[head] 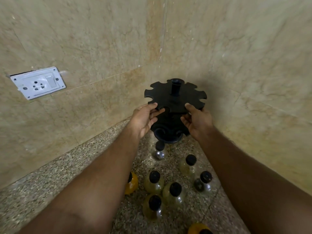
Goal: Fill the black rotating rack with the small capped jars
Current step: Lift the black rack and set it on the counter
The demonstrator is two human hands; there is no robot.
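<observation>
The black rotating rack (175,97) stands in the corner of a speckled stone counter (84,159), its notched top tier and lower tier holding no jars. My left hand (145,119) grips the top tier's front left edge. My right hand (196,119) grips its front right edge. Several small glass jars with black caps stand on the counter between my forearms: a clear one (159,151) nearest the rack, yellowish ones (154,182) (174,191) (189,164) (154,206), one with dark contents (203,181), and orange ones (131,183) (199,229) partly hidden.
Beige marble walls meet right behind the rack. A white socket and switch plate (38,82) is set in the left wall. The counter stretches toward me at the lower left.
</observation>
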